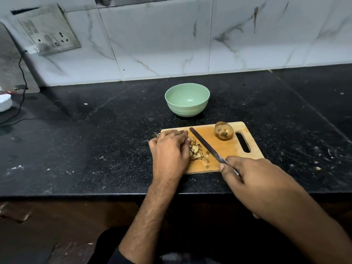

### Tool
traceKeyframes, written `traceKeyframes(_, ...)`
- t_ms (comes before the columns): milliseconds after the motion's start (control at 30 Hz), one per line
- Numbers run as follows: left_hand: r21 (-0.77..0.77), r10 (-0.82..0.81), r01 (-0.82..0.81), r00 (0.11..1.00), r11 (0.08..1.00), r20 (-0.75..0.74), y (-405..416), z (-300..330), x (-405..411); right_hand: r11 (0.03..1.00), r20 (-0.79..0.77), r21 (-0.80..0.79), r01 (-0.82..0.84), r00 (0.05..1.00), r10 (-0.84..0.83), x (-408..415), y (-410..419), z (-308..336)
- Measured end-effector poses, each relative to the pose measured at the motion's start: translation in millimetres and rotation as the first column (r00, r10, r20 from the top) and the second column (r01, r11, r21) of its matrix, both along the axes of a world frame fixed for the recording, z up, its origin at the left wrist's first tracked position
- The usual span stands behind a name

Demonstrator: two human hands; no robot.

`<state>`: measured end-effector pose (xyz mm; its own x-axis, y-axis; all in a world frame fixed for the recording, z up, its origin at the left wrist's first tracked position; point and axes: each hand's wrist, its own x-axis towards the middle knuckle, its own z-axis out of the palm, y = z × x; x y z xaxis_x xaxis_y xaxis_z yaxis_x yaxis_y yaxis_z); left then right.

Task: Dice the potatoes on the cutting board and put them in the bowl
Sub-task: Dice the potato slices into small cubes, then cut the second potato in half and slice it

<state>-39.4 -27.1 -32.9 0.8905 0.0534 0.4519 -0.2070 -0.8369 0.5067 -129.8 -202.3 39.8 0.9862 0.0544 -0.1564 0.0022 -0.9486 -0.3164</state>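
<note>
A wooden cutting board lies on the black counter. On its left part sits a heap of diced potato pieces. My left hand lies cupped against the heap's left side, fingers curved over the pieces. My right hand grips the handle of a knife, whose blade slants across the board just right of the heap. A whole unpeeled potato rests at the board's far right, beside the handle slot. A pale green bowl, with nothing in it, stands behind the board.
The marble-tiled wall runs behind the counter. A switch and socket plate is on the wall at left, with a black cable hanging to a white object at the counter's left edge. The counter's front edge runs below the board.
</note>
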Motion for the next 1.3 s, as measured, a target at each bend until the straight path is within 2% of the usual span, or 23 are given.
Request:
traceKeyframes(200, -0.048, -0.001, 0.001, 1.000, 0.999, 0.001, -3, 9, -7, 0.997, 0.062, 0.003, 0.077, 0.995, -0.077, 9, -4, -11)
traceKeyframes(267, -0.049, -0.045, 0.045, 0.999, 0.998, 0.012, -5, 11, -6, 0.995, 0.063, 0.049, 0.092, 0.994, -0.095, 11, -6, -12)
traceKeyframes(433, -0.029, -0.197, 0.197, 0.980, 0.980, 0.003, -23, 8, 0, 0.991, 0.032, 0.050, 0.122, 0.992, -0.123, 13, -13, -19)
traceKeyframes(667, 0.147, -0.285, 0.303, 0.950, 0.942, -0.128, -49, 18, 19, 0.973, 0.046, 0.140, 0.182, 0.981, -0.190, 18, -37, -24)
traceKeyframes(867, 0.231, -0.289, 0.369, 0.903, 0.901, -0.317, -67, 34, 39, 0.967, 0.066, 0.179, 0.181, 0.979, -0.195, 24, -43, -23)
traceKeyframes(933, 0.200, -0.277, 0.352, 0.905, 0.915, -0.324, -69, 37, 41, 0.964, 0.046, 0.204, 0.170, 0.982, -0.183, 24, -43, -24)
traceKeyframes(1067, 0.006, -0.280, 0.299, 0.903, 0.954, -0.327, -67, 37, 28, 0.966, 0.060, 0.212, 0.147, 0.985, -0.163, 23, -39, -25)
traceKeyframes(1300, 0.038, -0.247, 0.271, 0.919, 0.962, -0.309, -60, 27, 11, 0.988, 0.067, 0.065, 0.142, 0.987, -0.147, 15, -23, -23)
